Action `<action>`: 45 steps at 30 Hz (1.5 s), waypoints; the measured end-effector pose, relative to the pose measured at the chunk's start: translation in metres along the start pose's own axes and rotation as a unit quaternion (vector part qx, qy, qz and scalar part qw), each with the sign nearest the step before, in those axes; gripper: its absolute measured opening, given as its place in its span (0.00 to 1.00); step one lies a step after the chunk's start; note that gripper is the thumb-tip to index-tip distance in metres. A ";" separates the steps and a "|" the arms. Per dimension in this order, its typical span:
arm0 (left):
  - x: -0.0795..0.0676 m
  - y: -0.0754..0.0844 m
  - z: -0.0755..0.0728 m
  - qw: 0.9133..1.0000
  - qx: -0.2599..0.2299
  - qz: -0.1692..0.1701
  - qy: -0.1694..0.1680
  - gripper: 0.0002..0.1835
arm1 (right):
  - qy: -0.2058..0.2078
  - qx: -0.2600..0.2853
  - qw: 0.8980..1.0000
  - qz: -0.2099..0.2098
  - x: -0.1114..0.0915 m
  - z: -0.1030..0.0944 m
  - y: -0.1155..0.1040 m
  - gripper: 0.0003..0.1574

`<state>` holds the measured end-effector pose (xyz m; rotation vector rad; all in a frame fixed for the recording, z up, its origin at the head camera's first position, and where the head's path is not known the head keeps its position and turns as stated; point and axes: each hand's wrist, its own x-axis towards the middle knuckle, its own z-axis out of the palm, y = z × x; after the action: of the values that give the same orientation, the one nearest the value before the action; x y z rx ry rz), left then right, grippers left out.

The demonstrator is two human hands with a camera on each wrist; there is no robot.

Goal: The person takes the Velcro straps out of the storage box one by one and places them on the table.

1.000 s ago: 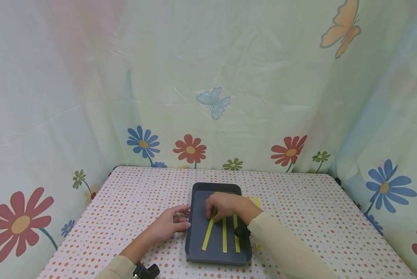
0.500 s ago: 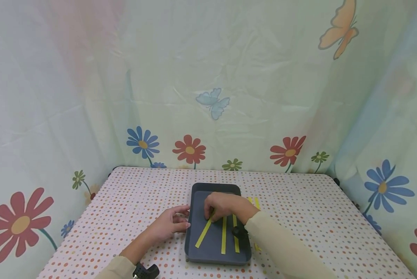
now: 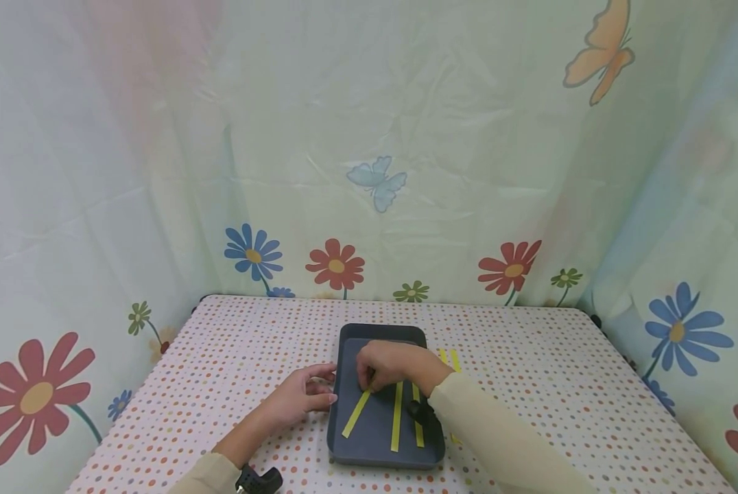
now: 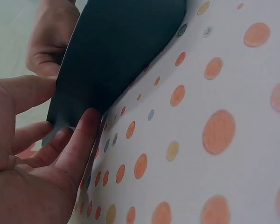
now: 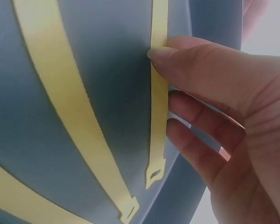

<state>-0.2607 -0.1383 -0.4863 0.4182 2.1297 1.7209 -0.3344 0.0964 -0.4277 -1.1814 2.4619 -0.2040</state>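
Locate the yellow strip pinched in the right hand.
In the head view, the pinched strip slants across the left half of the gray tray, left of its middle strip.

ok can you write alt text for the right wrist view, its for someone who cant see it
A right hand pinches a long yellow strap between thumb and fingers over a blue-grey tray. Two more yellow straps lie to the left in the picture.

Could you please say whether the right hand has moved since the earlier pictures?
Yes; in the head view, the right hand has shifted left, toward the gray tray's left wall.
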 end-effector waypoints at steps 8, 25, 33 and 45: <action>0.000 0.001 0.000 1.000 0.001 -0.002 -0.002 0.37 | -0.002 -0.013 1.000 -0.010 0.003 0.001 0.001 0.10; -0.001 0.001 0.001 1.000 0.005 0.000 0.001 0.37 | 0.005 0.002 0.999 0.046 -0.005 0.000 -0.005 0.10; -0.002 0.002 0.001 1.000 0.008 -0.002 0.005 0.36 | 0.014 0.004 0.999 0.046 -0.010 0.000 -0.001 0.08; -0.001 0.004 0.002 1.000 0.018 -0.005 0.011 0.35 | 0.029 0.029 0.998 0.047 -0.023 0.001 0.004 0.07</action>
<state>-0.2587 -0.1367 -0.4829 0.3997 2.1773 1.6898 -0.3239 0.1165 -0.4230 -1.0475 2.5380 -0.2843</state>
